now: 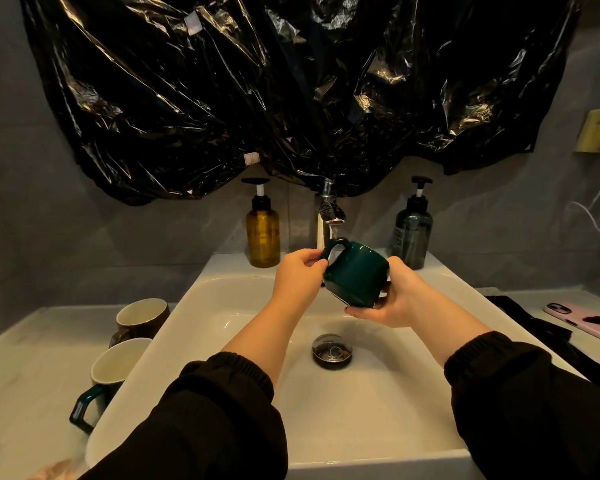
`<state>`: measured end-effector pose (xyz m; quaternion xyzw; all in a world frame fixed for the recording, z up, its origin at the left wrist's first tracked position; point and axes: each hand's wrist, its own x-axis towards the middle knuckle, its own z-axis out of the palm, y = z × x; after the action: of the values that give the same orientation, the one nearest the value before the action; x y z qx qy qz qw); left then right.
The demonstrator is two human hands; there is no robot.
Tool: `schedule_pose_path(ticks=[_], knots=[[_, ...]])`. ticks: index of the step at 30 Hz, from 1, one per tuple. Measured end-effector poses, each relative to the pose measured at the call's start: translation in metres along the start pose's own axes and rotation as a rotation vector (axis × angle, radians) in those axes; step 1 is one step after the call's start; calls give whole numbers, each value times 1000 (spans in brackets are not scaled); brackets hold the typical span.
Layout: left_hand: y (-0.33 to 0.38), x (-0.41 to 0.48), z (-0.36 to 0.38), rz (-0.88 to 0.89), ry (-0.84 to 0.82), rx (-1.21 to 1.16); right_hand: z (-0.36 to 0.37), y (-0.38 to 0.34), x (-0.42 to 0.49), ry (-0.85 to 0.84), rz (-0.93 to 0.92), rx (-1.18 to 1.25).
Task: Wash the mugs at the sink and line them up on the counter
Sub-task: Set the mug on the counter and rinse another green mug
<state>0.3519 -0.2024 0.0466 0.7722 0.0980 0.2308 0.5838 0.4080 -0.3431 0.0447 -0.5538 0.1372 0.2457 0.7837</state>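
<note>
Washing, I judge: left hand [300,273] pinches the handle [334,247], right hand [394,301] cups the tilted green mug [357,271] under the faucet [329,209] at 12 o'clock; next, a steady carry to the counter [32,344] at 9 o'clock.

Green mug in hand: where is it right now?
Head view, centre: the green mug is held above the sink, just below the faucet, left hand pinching its handle and right hand gripping its body.

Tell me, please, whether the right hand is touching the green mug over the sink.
Touching. The head view shows the right hand cupping the green mug from below, curled under its lower end.
</note>
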Motion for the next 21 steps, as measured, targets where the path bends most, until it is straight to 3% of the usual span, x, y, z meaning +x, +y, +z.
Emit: schedule_pose_path(ticks=[15, 21], knots=[[-4, 6, -5, 7, 146, 119, 1, 1, -6, -189, 21, -94], [-2, 6, -7, -1, 129, 153, 3, -2, -5, -166, 18, -57]])
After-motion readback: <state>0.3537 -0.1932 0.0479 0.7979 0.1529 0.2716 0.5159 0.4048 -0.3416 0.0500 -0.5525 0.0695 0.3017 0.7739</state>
